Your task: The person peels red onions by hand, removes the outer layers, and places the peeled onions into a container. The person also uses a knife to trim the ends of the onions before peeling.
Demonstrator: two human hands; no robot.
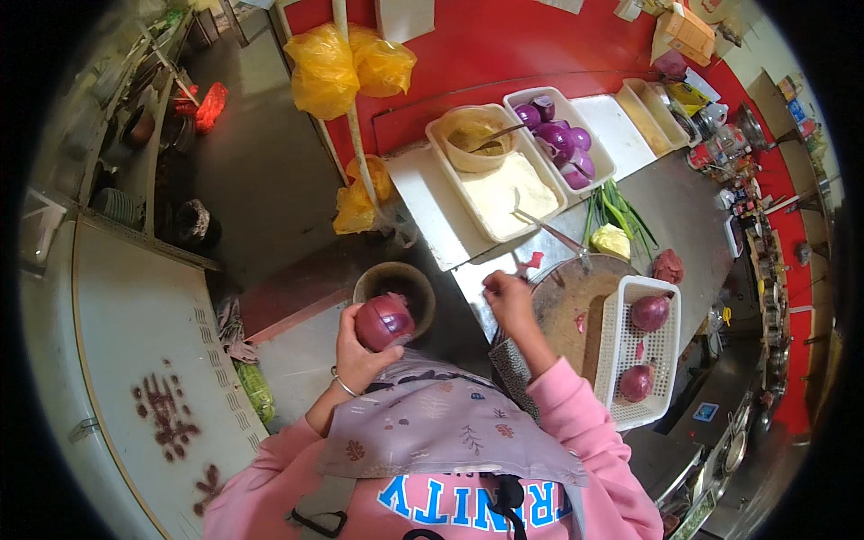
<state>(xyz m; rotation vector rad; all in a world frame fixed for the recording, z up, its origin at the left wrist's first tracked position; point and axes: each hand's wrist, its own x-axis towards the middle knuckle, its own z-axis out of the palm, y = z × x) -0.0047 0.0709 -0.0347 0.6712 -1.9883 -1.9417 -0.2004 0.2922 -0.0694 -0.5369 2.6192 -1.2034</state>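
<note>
My left hand (361,358) holds a red onion (385,322) with part of its outer skin off, showing shiny purple. Below the onion is a round bin (425,287) with a dark inside. Held over the counter edge, my right hand (509,300) has curled fingers; whether anything small is pinched in them is hidden. Scraps of red onion skin (535,260) lie just beyond it. To its right is a round wooden chopping board (567,297). A white perforated plastic basket (665,398) overlaps the board and contains two unpeeled onions (636,383).
A tub of peeled purple onions (557,142) stands at the back beside a tray of white powder (503,196) with a bowl (466,158) and spoon. Spring onions (617,209) and a pale vegetable piece (611,241) border the board. Yellow plastic bags (324,71) hang from a pole.
</note>
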